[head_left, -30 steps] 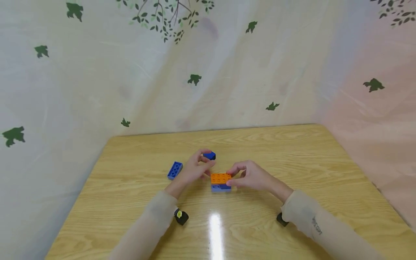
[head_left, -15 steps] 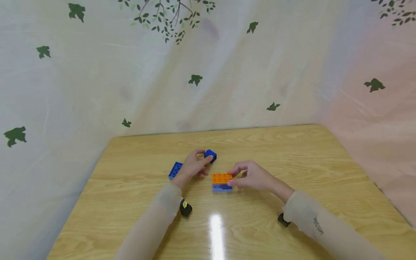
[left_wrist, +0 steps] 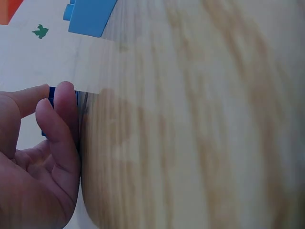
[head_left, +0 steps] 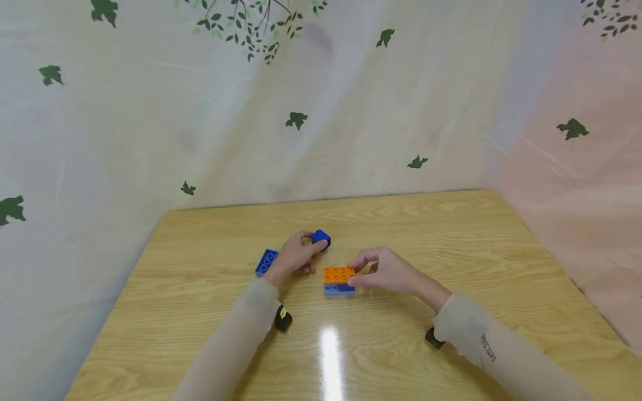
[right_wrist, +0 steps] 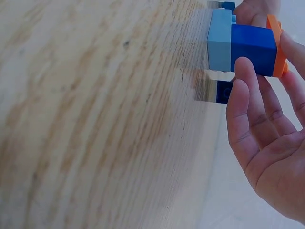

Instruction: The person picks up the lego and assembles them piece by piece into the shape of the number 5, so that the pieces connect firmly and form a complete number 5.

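In the head view, my left hand [head_left: 295,255] pinches a dark blue brick [head_left: 321,238] between thumb and index finger, beyond the stack. The left wrist view shows only slivers of this brick [left_wrist: 51,90] behind the fingers. My right hand [head_left: 391,272] grips the right end of a small stack, thumb and index finger at its orange top brick [head_left: 337,274]. Below the orange brick sits a dark blue brick [right_wrist: 252,47]. A light blue brick [head_left: 332,291] forms the bottom, standing on the table.
Another blue brick [head_left: 266,262] lies left of my left hand, its ring-patterned face visible. The wooden table [head_left: 451,234] ends at a pale cloth backdrop [head_left: 351,111] with green bird shapes. Black wrist cameras [head_left: 283,319] hang under both sleeves.
My left hand has moved left and away from the stack's side, and its thumb has come onto the dark blue brick, which has turned a little. My right hand stays at the stack.
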